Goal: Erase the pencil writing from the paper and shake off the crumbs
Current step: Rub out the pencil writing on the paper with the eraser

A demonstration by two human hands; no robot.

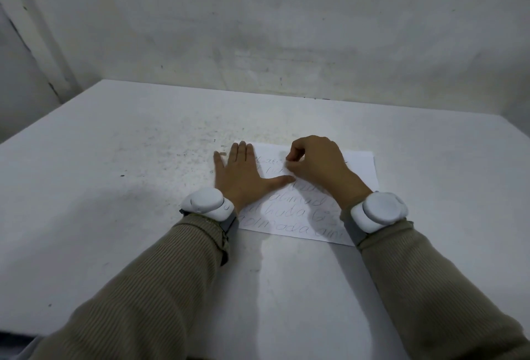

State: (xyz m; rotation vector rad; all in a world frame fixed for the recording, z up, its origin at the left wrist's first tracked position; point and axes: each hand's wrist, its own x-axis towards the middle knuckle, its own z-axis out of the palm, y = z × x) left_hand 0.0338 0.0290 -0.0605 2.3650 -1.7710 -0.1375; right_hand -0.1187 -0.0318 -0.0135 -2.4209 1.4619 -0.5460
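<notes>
The paper [355,170] lies flat on the white table [143,187], just in front of you. The pencil writing [298,210] runs across it in several lines. The top lines look fainter and the lower ones dark, so I judge you are early in the erasing. Your right hand [318,164] is curled over the upper lines, fingertips pinched on what I take to be the eraser, too small to see plainly. Your left hand [241,179] lies spread flat, fingers straight, pinning the sheet's left edge. Press that palm close to where you rub and stroke away from it, or the sheet may crease. Dark specks [195,156] scatter the table to the left, and nothing blocks your reach. White wrist units [205,203] sit on both wrists
</notes>
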